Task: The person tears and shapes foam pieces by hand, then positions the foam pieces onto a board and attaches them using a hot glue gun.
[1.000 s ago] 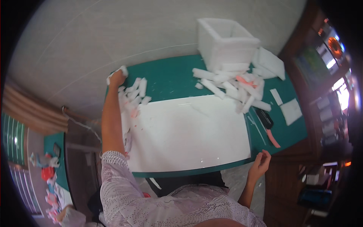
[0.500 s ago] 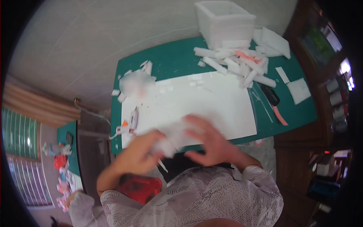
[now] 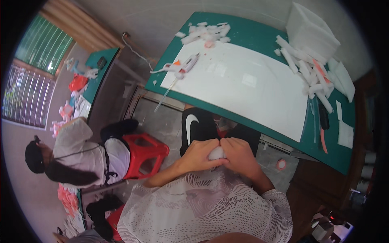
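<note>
Before you: green surface (image 3: 259, 34) bearing a large white rectangular sheet (image 3: 243, 81), a white hot-glue gun (image 3: 182, 67) at its left edge; below the surface's near edge, your left hand (image 3: 198, 156) and right hand (image 3: 240, 154) meet, each grip closed on one small white foam lump (image 3: 216, 153).

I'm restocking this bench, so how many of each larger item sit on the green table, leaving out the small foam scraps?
White sheet: 1
Glue gun: 1
White foam box: 1
Orange-handled knife: 1
Total: 4
Both hands, left hand and right hand, hold a white foam piece below the table.
</note>
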The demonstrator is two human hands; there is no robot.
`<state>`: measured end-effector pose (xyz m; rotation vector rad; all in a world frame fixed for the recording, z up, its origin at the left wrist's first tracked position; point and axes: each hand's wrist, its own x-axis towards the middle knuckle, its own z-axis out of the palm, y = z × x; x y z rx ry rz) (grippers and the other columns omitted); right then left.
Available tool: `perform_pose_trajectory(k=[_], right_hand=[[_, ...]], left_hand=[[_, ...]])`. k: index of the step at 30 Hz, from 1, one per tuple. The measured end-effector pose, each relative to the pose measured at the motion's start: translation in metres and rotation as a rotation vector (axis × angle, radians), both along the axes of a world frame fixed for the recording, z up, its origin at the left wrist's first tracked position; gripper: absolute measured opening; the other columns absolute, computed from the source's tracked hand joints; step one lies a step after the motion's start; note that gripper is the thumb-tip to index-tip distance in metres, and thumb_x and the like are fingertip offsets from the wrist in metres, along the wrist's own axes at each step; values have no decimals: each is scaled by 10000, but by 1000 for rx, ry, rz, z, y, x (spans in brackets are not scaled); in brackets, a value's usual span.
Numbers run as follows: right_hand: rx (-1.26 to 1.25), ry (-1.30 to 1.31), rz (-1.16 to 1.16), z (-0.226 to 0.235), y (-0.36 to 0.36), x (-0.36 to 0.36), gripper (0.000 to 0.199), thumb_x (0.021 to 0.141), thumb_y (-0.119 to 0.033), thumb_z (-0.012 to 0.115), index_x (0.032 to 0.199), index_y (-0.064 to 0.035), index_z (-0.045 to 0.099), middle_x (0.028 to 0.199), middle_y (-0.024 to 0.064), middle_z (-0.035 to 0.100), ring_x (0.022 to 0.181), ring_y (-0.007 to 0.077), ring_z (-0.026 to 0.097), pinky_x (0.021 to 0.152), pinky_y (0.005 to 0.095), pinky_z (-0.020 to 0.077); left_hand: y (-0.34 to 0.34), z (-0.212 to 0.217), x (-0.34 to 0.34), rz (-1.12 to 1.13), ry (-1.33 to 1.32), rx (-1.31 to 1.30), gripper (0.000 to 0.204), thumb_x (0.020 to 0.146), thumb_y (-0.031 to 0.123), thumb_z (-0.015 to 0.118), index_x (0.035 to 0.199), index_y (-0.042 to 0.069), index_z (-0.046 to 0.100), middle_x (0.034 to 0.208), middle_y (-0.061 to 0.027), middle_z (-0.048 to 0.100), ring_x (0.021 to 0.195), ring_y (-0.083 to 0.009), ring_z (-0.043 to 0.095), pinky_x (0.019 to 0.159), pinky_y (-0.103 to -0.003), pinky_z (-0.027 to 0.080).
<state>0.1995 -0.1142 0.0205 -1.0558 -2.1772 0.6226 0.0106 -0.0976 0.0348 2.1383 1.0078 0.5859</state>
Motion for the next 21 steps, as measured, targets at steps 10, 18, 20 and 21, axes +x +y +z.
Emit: perform_pose_trajectory(k=[10, 18, 20, 21], right_hand=[[-75, -39, 157, 2, -18, 16, 210, 755, -169, 665, 790, -47, 498, 702, 99, 553, 670, 297, 598, 612, 393, 477], [-148, 511, -80, 6, -2, 29, 211, 786, -91, 739, 720, -58, 541, 623, 82, 519, 507, 274, 495, 474, 329, 390], [-73, 368, -53, 9, 6, 14, 206, 783, -121, 751, 736, -57, 561, 659, 94, 558, 532, 278, 527, 493, 327, 416], [-42, 426, -17, 6, 6, 7, 201, 780, -134, 756, 750, -61, 571, 672, 94, 569, 549, 281, 543, 508, 337, 432]], left_hand=[[-12, -16, -31, -285, -25, 5, 315, 859, 312, 672, 820, 28, 541, 672, -111, 591, 575, -279, 611, 516, -353, 479], [7, -12, -56, -339, -795, -551, 761, 886, 669, 500, 1256, 6, 441, 1249, -234, 551, 1154, -294, 564, 979, -445, 435], [13, -23, -46, -547, -1002, -951, 985, 787, 818, 451, 1359, 19, 380, 1401, -205, 422, 1289, -288, 439, 1067, -424, 324], [21, -33, -46, -525, -988, -1002, 953, 802, 798, 465, 1345, 18, 404, 1403, -195, 424, 1290, -284, 436, 1067, -411, 320]])
